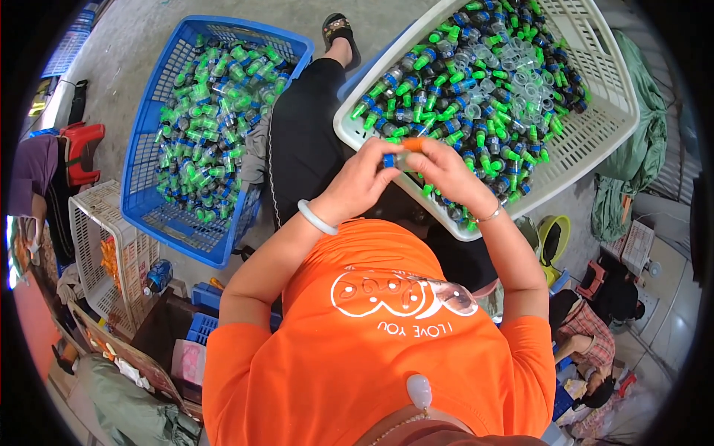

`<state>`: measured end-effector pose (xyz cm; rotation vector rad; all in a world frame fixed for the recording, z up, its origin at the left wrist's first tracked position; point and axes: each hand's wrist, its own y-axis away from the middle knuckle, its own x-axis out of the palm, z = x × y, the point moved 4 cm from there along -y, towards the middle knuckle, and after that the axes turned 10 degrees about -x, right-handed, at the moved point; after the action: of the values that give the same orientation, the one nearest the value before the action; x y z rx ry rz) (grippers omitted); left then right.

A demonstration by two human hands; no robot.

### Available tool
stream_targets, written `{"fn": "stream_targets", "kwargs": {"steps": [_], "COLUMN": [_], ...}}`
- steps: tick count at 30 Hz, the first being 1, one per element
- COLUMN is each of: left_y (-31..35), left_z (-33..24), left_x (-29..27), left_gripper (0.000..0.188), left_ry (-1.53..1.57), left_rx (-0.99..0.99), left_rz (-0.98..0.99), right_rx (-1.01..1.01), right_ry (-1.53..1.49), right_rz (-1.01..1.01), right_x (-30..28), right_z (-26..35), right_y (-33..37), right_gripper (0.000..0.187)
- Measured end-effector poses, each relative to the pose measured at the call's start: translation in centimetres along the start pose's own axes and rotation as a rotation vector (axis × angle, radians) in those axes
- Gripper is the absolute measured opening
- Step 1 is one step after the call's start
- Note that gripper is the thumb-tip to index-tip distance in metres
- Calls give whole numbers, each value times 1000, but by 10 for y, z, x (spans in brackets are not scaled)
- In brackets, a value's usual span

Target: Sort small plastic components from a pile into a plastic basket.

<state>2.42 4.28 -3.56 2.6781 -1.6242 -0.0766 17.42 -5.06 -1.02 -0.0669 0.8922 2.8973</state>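
My two hands meet in front of my body, near the front left corner of the white basket (476,232). Pinched between the fingers of my left hand (357,182) is a small plastic piece (389,160) with a blue band and a pale part. My right hand (448,172) is closed at the pale end of the same piece. Something orange (411,144) shows at the right fingertips; whether it is held or worn I cannot tell. Small green, blue and black plastic pieces (428,104) fill much of the white basket, with a heap of clear caps (513,63) on top.
Left of my leg, a blue basket (141,134) holds many similar green-tipped pieces. A white crate (93,256) lies beyond it, near a red stool (83,152). Another person (591,334) sits at the lower right, by a yellow-green basin (554,238). Green cloth (639,141) hangs at the right.
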Motion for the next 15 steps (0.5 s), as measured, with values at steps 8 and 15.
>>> {"fn": "stream_targets", "kwargs": {"steps": [8,15], "left_y": [9,18], "left_z": [17,15], "left_x": [1,-21], "left_gripper": [30,28], "left_ry": [493,166], "left_rx": [-321,-212], "left_rz": [208,-61], "right_rx": [-909,-621], "right_ry": [1087,694], "right_rz": [-140,-159], "right_x": [21,9], "right_z": [45,26], "right_y": [20,5], "right_gripper": [41,45]}}
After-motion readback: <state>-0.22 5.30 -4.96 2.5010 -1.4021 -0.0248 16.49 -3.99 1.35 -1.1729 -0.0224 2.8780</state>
